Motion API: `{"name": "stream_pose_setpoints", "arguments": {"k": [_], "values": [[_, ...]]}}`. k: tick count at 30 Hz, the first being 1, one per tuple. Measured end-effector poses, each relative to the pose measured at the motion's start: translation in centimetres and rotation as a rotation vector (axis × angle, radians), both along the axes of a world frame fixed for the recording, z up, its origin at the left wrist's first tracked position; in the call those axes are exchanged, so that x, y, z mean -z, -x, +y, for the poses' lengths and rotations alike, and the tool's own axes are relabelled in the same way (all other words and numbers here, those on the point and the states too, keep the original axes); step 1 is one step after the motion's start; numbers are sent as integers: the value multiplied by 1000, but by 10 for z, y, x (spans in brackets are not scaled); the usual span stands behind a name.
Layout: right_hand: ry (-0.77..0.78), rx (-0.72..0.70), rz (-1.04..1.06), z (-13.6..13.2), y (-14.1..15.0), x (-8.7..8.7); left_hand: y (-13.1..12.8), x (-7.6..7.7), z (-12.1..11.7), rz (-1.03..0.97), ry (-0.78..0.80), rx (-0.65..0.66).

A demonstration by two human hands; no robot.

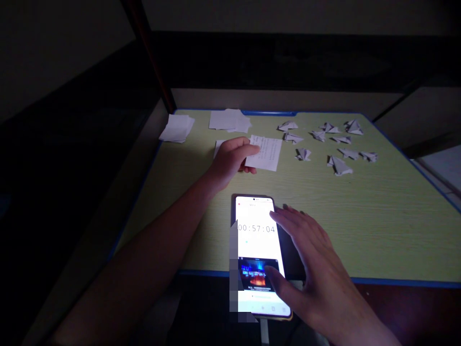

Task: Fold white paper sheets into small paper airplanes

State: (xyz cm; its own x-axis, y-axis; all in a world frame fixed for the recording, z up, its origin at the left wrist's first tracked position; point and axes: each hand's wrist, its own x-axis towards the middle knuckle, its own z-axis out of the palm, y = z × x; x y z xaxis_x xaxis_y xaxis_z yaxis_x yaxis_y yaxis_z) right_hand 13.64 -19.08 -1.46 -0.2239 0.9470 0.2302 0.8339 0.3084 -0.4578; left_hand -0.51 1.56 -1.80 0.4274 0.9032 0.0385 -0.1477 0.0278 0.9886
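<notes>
My left hand (232, 158) pinches a small white sheet of paper (268, 154) with handwriting on it, thumb on top and fingers curled beneath. Another white paper (218, 145) shows partly behind that hand. My right hand (309, 259) has its fingers spread beside and over a lit phone (256, 250). Its index fingertip is at the phone's right edge and the thumb over the lower screen; whether they touch it I cannot tell. The screen reads 00:57:04 above a small dark picture.
Several folded paper pieces (340, 166) lie on the right of the blue-edged table (378, 221). A stack of white sheets (176, 128) is at the far left corner, with another stack (228, 120) at the back. A cable (264, 331) runs from the phone's lower end.
</notes>
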Motion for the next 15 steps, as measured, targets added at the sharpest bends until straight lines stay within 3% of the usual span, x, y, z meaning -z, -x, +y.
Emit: {"name": "stream_pose_setpoints", "arguments": {"k": [15], "values": [[20, 8, 10, 1, -2, 1, -1, 0, -1, 28, -5, -13]]}}
